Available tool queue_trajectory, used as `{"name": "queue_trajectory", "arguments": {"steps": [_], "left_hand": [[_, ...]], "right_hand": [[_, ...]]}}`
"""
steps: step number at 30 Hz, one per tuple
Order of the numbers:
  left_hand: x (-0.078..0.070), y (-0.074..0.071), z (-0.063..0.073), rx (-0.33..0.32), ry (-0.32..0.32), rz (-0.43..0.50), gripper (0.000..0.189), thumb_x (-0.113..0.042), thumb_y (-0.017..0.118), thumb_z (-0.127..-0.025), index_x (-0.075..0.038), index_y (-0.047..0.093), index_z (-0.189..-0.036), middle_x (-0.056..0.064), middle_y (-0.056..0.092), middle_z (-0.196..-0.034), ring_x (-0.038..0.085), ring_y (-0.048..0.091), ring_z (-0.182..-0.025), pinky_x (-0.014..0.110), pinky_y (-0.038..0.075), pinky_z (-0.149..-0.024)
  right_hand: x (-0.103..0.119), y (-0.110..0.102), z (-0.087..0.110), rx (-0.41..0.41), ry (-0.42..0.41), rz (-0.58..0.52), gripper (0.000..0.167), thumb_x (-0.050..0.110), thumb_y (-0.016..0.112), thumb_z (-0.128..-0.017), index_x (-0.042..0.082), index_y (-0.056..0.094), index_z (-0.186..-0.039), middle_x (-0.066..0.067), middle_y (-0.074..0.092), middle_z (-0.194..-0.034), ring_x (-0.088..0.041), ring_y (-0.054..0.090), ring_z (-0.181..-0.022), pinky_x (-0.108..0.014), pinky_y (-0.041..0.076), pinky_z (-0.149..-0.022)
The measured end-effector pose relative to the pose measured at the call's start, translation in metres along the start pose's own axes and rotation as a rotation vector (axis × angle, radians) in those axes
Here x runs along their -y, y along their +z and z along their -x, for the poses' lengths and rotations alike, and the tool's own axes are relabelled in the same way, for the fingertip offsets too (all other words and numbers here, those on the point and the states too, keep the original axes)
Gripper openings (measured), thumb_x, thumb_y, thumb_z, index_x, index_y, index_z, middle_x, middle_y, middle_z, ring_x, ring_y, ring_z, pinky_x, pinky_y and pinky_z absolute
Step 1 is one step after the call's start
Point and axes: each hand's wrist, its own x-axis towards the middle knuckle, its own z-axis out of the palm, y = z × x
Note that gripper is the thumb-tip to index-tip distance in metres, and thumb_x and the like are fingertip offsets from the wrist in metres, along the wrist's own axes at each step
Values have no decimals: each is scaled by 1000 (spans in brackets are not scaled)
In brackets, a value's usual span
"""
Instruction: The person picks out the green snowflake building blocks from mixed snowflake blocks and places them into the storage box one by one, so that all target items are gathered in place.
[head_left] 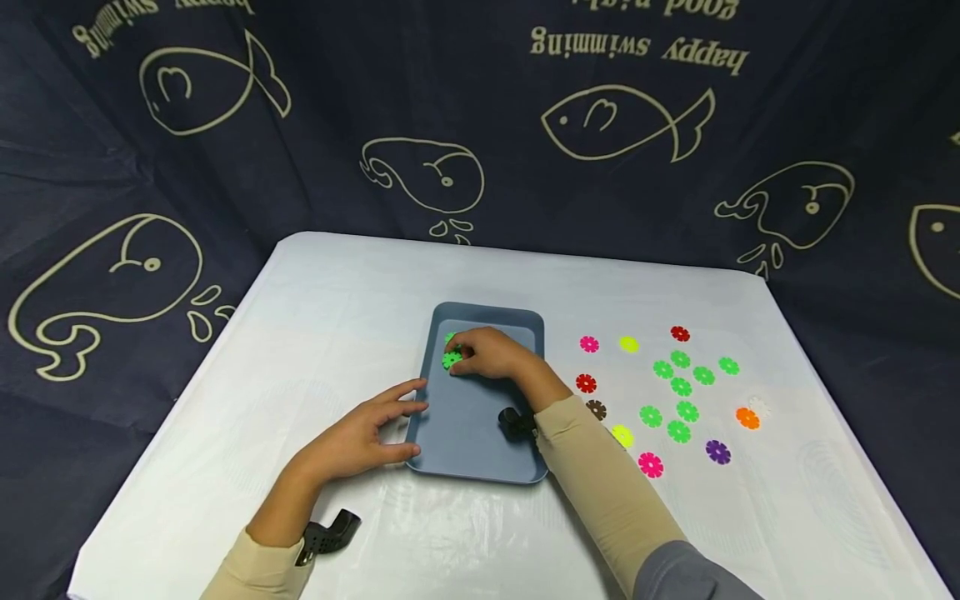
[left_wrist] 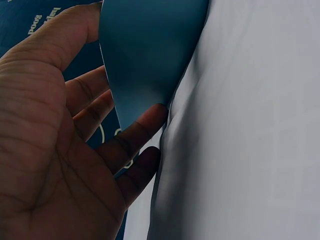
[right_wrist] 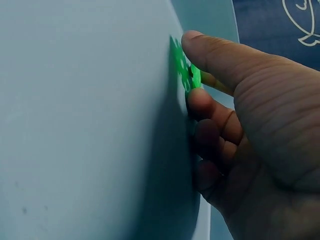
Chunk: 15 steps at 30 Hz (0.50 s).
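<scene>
A blue-grey tray (head_left: pixel 480 437) lies on the white table. At its left rim my left hand (head_left: pixel 367 433) is spread, the fingers fairly straight and the fingertips touching the wall; the left wrist view shows the tray's outer side (left_wrist: pixel 150 55) between thumb and fingers. My right hand (head_left: pixel 491 354) reaches into the tray's upper left and pinches a green notched plastic disc (right_wrist: pixel 181 65) between thumb and fingers, low over the tray floor. A second green disc (head_left: pixel 450 337) is partly hidden behind that hand.
Right of the tray, several notched discs lie flat: a green group (head_left: pixel 681 387), a red disc (head_left: pixel 586 383), a brown disc (head_left: pixel 596 409), an orange disc (head_left: pixel 747 418) and a purple disc (head_left: pixel 717 452). A dark curtain (head_left: pixel 322 183) with fish drawings hangs behind the table.
</scene>
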Motion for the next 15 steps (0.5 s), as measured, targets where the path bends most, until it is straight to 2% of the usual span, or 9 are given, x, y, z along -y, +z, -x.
{"name": "queue_trajectory", "arguments": {"steps": [15], "left_hand": [[1, 1, 0, 0, 7, 4, 60, -37, 78, -87, -10, 60, -137, -3, 33, -159, 25, 33, -143, 48, 38, -107]], "right_hand": [[-2, 1, -1, 6, 20, -21, 33, 26, 77, -89, 13, 70, -119, 3, 61, -83, -12, 54, -73, -28, 45, -69]]}}
